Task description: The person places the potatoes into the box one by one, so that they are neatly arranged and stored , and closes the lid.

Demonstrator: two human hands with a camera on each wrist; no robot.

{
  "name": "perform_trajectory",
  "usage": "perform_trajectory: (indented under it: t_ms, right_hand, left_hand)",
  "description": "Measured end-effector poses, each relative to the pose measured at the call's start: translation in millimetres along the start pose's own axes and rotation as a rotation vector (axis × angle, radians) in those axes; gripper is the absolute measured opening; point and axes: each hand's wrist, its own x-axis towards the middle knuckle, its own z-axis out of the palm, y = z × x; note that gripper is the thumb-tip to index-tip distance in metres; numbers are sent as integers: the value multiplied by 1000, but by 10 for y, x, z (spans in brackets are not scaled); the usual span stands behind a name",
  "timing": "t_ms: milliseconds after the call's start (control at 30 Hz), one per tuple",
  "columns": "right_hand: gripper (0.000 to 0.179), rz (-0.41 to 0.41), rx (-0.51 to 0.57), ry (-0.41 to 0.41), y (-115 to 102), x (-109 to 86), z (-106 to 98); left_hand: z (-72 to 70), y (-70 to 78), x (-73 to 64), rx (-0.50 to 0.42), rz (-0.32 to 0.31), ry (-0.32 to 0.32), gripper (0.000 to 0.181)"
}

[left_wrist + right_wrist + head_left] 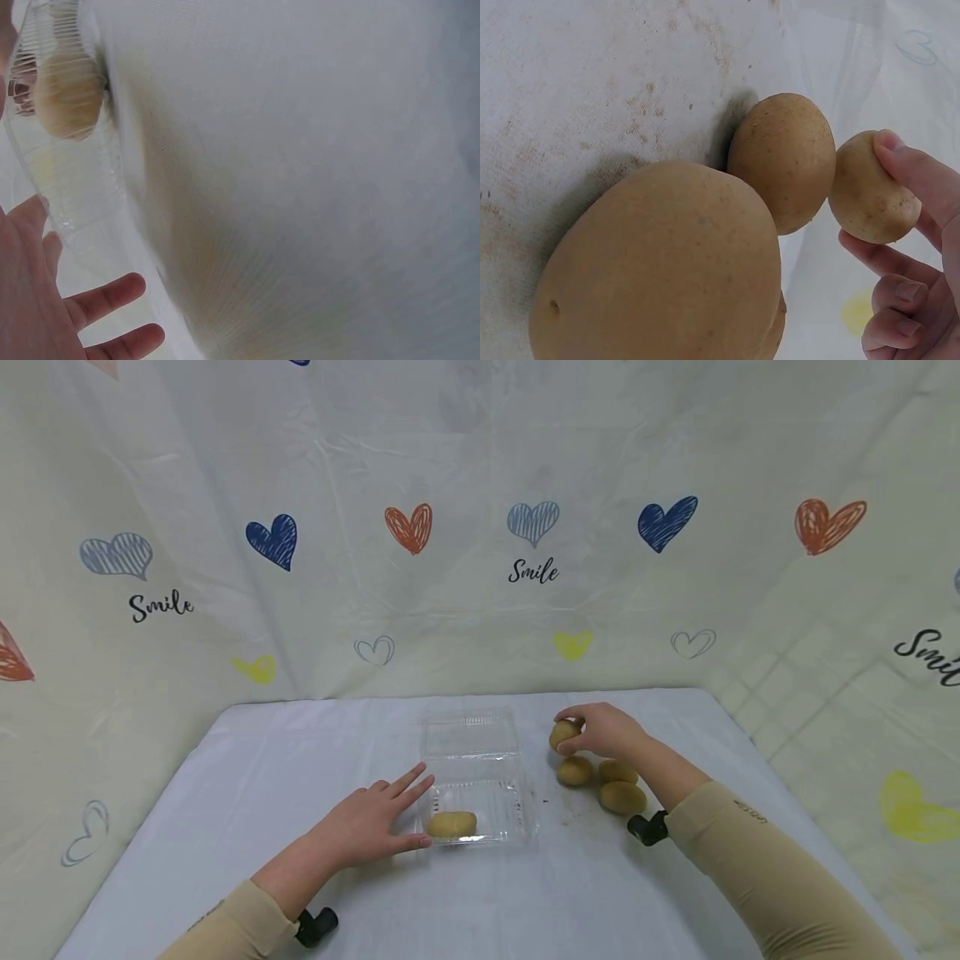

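A clear plastic clamshell box (491,797) lies with its lid (471,733) folded back, away from me. Inside the tray, near its front left corner, is one potato (452,824), also seen through the ribbed wall in the left wrist view. My left hand (367,827) has its fingers spread at the box's left side, fingertips at the edge; whether they press on it I cannot tell. At the back right, my right hand (606,731) pinches a potato (874,195) between thumb and fingers. Closer in are more potatoes: one (575,771), another (617,770) and a larger one (622,798).
A white cloth (247,793) covers the table, with brown dirt specks (645,105) around the potatoes. Behind it hangs a pale curtain (465,610) printed with hearts. Each wrist carries a small black camera mount (647,829).
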Motion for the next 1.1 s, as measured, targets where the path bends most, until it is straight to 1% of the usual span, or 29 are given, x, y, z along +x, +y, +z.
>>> perform_trajectory:
  t_ms: [100, 233, 500, 600, 767, 833, 900, 1100]
  right_hand:
    - [59, -7, -2, 9, -2, -6, -7]
    - [61, -14, 3, 8, -56, -41, -33]
    - [58, -29, 22, 4, -299, -127, -46]
    - [57, -49, 42, 5, -402, -150, -5]
    - [55, -122, 60, 2, -581, -178, 85]
    - [55, -152, 55, 0, -664, -192, 130]
    - [54, -165, 45, -3, -756, -202, 181]
    - [50, -186, -7, -29, -997, -205, 348]
  left_hand:
    - [0, 1, 2, 0, 0, -1, 89]
    - [3, -6, 3, 5, 3, 1, 89]
    - [1, -16, -11, 3, 5, 12, 89]
    - [3, -16, -11, 0, 7, 12, 89]
    - [-5, -4, -17, -8, 8, 9, 88]
    - [-7, -2, -18, -10, 8, 8, 88]
    - [-5, -2, -13, -9, 7, 7, 88]
    - [1, 1, -5, -9, 0, 4, 88]
